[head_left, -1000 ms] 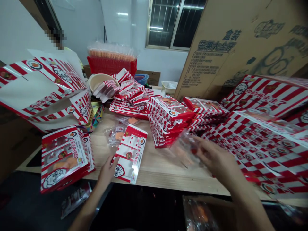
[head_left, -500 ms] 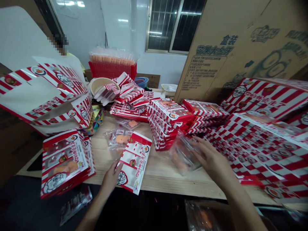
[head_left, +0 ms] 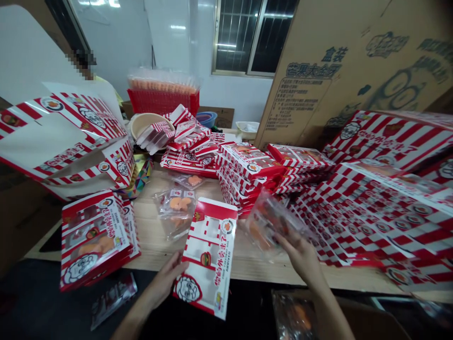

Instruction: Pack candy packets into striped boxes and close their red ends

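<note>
My left hand (head_left: 168, 278) pinches the left edge of a flat red and white box (head_left: 208, 257) with cut-out windows, tilted over the table's front edge. In my right hand (head_left: 299, 255) is a clear plastic packet (head_left: 267, 222) with orange pieces inside, held just right of the box. Behind the box lie clear packets of orange pieces (head_left: 179, 205) on the wooden table. A stack of striped boxes (head_left: 247, 165) rises behind the packet in my right hand.
More filled boxes (head_left: 94, 241) lean at the left, below a large opened striped carton (head_left: 85, 141). Tall box stacks (head_left: 382, 226) fill the right side. A brown cardboard sheet (head_left: 318, 89) stands behind. A foil packet (head_left: 113, 300) lies on the dark surface at front left.
My left hand has brought the flat box right and nearer to me. My right hand has moved the packet slightly left, towards the box.
</note>
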Available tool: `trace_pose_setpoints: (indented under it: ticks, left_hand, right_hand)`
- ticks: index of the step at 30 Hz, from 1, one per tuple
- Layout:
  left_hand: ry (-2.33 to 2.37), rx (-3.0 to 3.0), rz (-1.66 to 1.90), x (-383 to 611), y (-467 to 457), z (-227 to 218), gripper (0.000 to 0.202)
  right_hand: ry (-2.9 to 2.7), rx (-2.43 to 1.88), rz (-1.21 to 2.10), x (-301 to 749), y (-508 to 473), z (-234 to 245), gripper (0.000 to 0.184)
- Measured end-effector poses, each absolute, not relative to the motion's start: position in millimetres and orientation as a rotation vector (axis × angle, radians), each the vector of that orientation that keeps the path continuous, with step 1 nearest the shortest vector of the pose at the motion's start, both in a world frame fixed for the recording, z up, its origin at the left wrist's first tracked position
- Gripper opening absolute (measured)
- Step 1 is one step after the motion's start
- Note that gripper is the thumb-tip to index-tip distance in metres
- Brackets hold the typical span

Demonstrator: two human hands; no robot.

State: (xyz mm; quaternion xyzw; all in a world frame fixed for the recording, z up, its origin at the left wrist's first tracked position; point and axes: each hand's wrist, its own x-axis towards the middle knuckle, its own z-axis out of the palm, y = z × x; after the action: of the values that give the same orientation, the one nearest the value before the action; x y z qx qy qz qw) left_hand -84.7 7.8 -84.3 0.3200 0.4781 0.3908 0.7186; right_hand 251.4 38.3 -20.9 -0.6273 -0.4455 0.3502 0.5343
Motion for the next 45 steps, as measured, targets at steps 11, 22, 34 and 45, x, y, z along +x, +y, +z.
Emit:
trace_pose_setpoints:
  ticks: [11, 22, 34, 45]
  left_hand:
    - [0.974, 0.909, 0.784, -74.6, 3.8, -48.6, 0.064]
    - [1.120, 0.779, 0.904, -56.7, 15.2, -23.1, 0.052]
    - [1.001, 0.451, 1.203, -48.7, 5.2, -20.8, 0.044]
    - [1.116, 1.226, 1.017, -71.8, 21.8, -19.3, 0.031]
  right_hand:
    - [-0.460, -1.059, 1.358, 187.7, 15.8, -16.7, 0.032]
    - [-0.286, -0.882, 1.155, 178.4, 35.1, 11.6, 0.021]
    - [-0.877, -0.988, 1.521, 195.1, 19.6, 27.0, 0.027]
    - [-1.152, -1.046, 1.360, 194.1, 36.0, 28.5, 0.060]
